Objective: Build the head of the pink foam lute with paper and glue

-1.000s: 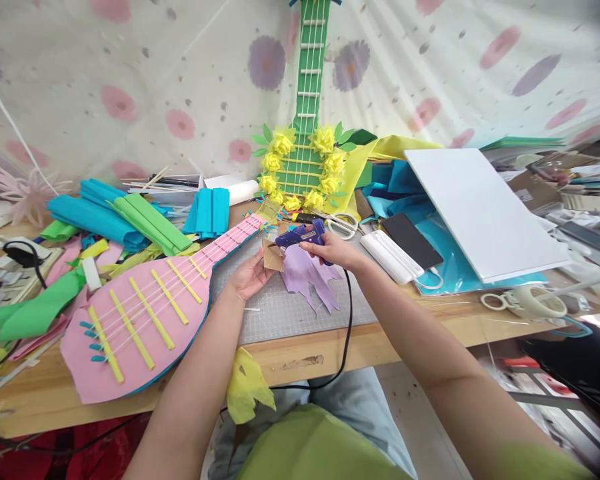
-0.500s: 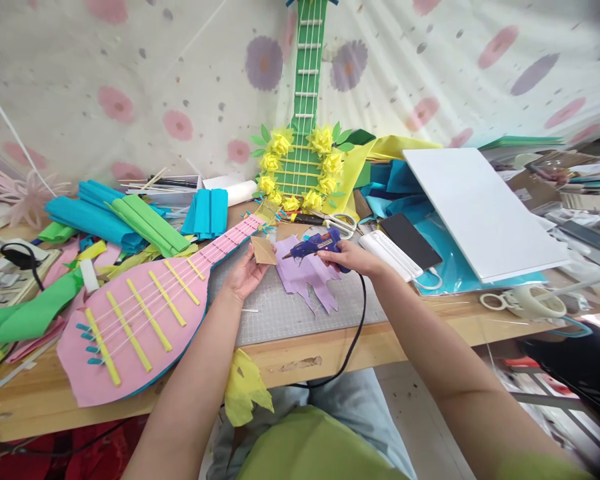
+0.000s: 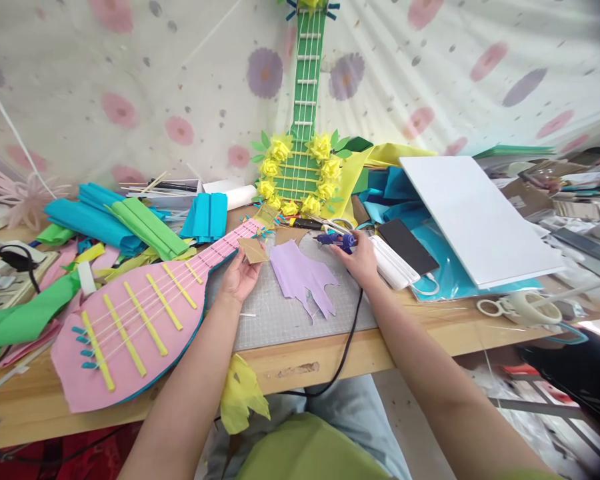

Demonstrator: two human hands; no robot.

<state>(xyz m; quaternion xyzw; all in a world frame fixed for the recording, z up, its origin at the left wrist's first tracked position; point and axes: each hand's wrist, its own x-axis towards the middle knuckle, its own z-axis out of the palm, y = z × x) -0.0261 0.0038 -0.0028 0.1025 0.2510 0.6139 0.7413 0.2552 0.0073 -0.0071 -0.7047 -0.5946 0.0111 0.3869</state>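
Note:
My left hand point(image 3: 241, 279) pinches a small brown cardboard piece point(image 3: 253, 251) above the grey cutting mat point(image 3: 275, 329). In my right hand point(image 3: 361, 259) is a blue hot glue gun point(image 3: 344, 241), its nozzle pointing left near the back of the mat; the fingers partly cover its handle. A ragged piece of purple crepe paper point(image 3: 300, 272) lies flat on the mat between both hands. Left of my left hand rests a pink paper-covered lute point(image 3: 145, 307) with yellow bars and white strings.
A green stringed instrument point(image 3: 306, 127) with yellow paper roses stands against the back curtain. Rolled blue crepe paper point(image 3: 93, 217) is piled at left. A white board point(image 3: 480, 220), a black phone point(image 3: 405, 245) and a white power bank point(image 3: 393, 261) lie at right. The glue gun's cord point(image 3: 351, 340) hangs over the table's edge.
The glue gun has moved right and back, off the purple paper, with my right hand. My left hand has shifted slightly left with the cardboard piece.

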